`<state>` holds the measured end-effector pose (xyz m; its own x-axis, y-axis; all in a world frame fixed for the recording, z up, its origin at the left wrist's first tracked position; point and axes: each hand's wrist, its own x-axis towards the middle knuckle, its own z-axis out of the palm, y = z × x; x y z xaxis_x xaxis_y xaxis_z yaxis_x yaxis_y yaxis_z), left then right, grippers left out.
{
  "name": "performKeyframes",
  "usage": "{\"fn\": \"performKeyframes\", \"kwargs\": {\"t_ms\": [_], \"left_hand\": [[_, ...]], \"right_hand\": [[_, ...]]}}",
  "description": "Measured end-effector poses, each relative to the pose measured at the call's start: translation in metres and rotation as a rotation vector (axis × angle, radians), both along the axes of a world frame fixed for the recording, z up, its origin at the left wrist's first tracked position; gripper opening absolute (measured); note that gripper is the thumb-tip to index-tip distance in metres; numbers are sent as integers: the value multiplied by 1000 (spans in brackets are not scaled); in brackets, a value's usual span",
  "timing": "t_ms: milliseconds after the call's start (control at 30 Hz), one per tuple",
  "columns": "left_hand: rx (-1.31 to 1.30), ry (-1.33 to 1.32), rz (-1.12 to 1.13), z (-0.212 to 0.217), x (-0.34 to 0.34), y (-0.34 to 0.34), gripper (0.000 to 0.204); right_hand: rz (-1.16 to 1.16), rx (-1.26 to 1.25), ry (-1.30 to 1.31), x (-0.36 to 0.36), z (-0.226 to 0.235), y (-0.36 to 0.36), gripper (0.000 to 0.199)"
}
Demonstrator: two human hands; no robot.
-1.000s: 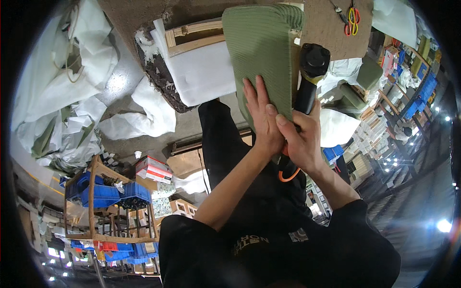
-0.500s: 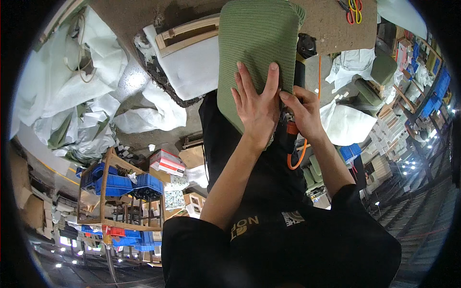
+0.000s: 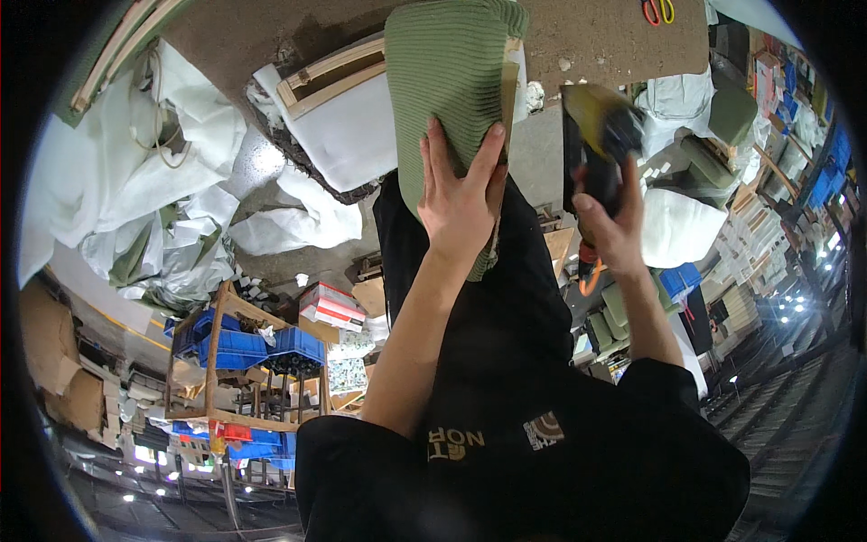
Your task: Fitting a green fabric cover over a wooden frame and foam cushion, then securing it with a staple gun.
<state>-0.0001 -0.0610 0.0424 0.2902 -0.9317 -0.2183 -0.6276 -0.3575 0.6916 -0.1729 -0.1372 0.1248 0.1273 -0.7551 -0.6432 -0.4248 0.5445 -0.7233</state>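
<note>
A green ribbed-fabric upholstered panel (image 3: 452,77) with a bare wooden edge (image 3: 508,99) leans across my lap and the workbench. My left hand (image 3: 459,212) presses on its fabric face, fingers spread and lying flat, near the wooden edge. To the right of the panel and apart from it, my right hand (image 3: 619,237) is wrapped round the grip of a black and yellow staple gun (image 3: 607,135), smeared by motion. An orange air hose (image 3: 591,278) hangs from the base of its handle.
On the brown workbench (image 3: 605,45) lie red and yellow scissors (image 3: 657,11). A white padded piece with a wooden frame (image 3: 348,126) is left of the panel. White wadding (image 3: 298,217) covers floor at left, near a wooden rack with blue bins (image 3: 239,348). More green cushions (image 3: 731,113) lie right.
My right hand has left the panel's edge and now holds the staple gun, raised on the right. The panel and my left hand have shifted slightly left, showing the wooden edge.
</note>
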Motion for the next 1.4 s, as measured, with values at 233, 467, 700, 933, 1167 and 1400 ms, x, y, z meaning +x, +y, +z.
{"fn": "performKeyframes", "kwargs": {"t_ms": [233,467,700,933,1167,1400], "left_hand": [[-57,92,-6,0,6,3,64],[-5,186,5,-1,12,14,76],[-19,222,27,-4,13,19,88],[24,82,-81,9,40,29,80],[684,1552,1061,-22,9,114,81],[660,1461,1380,-35,-35,96,91]], "right_hand": [[527,-230,175,-3,35,-9,25],[647,-43,225,8,32,0,51],[806,-68,328,7,36,10,57],[-59,233,137,10,19,68,47],[0,186,65,34,-4,84,22],[108,-66,459,71,-7,83,36]]}}
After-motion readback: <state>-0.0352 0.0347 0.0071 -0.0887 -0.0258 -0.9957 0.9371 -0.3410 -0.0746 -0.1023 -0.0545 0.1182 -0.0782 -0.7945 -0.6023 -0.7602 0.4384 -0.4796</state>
